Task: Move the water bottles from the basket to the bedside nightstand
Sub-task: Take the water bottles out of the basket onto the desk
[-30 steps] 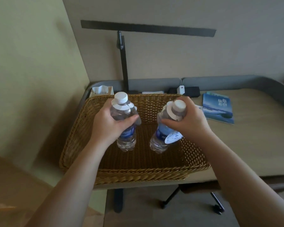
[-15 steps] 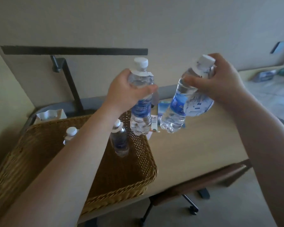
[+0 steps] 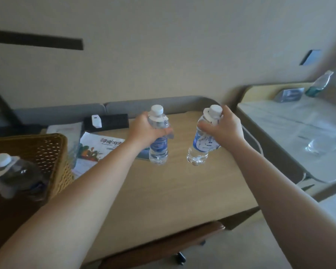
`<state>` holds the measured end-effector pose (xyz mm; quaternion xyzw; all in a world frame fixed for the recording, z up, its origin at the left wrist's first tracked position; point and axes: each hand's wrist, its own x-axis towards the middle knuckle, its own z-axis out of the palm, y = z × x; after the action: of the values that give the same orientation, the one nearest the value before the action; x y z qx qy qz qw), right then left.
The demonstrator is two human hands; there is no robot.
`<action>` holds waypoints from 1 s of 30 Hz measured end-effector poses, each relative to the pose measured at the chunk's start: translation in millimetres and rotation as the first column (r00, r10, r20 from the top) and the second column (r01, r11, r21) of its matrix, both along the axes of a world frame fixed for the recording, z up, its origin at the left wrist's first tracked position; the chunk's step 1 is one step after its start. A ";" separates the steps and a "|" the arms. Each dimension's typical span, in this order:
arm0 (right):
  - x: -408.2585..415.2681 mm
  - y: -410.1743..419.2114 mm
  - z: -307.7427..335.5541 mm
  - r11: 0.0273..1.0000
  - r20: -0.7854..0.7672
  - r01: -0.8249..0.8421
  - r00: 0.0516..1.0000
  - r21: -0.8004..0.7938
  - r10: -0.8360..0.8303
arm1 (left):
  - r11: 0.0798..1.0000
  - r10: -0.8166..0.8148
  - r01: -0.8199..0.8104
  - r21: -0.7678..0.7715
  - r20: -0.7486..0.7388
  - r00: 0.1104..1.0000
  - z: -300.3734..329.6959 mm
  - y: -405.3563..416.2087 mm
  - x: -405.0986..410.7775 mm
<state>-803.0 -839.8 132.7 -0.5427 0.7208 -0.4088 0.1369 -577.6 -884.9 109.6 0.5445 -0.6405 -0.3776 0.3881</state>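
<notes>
Now the left hand [image 3: 144, 131] is wrapped around the shoulder of one water bottle [image 3: 158, 140], fingers curled over the front just below the white cap, so the bottle's lower half with its blue label hangs beneath the hand. It stands nearly upright, and its base shows over the wooden bench [image 3: 163, 191]; whether the base touches the bench cannot be told. The right hand [image 3: 224, 129] grips a second bottle [image 3: 204, 140] in the same way, near the neck, with the thumb on the near side and the fingers round the far side. This bottle tilts, its cap leaning toward the right hand and its base swung toward the left. The two bottles are near each other but apart, both well clear of the basket [image 3: 47, 158], which sits at the left end of the bench. A third bottle [image 3: 14, 175] stands in that basket, close to its near right corner, blurred in the foreground. Leaflets [image 3: 93, 148] lie on the bench between the basket and the left hand's bottle, and a dark box [image 3: 114, 121] sits by the padded back rail. To the right, beyond the end of the bench, is a lower pale surface [image 3: 291, 121] with another bottle [image 3: 319, 84] at its far end.
</notes>
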 end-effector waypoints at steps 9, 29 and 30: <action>-74.6 -35.8 -65.9 0.980 0.047 0.084 0.994 0.180 -0.094 | 1.000 0.003 -0.005 0.018 0.101 0.995 -56.0 -36.5 -99.8; -94.3 -42.1 -89.0 0.979 0.204 -0.007 0.978 0.203 -0.035 | 0.995 -0.049 0.042 0.087 0.077 0.996 -95.8 -27.7 -130.7; -95.0 -40.9 -85.5 0.981 0.201 -0.006 0.979 0.196 -0.034 | 0.992 -0.058 0.050 0.113 0.071 0.996 -93.5 -27.0 -129.8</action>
<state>-898.0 -880.7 47.2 -0.4770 0.7435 -0.3902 0.2597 -707.4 -911.9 16.0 0.5612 -0.6469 -0.4028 0.3229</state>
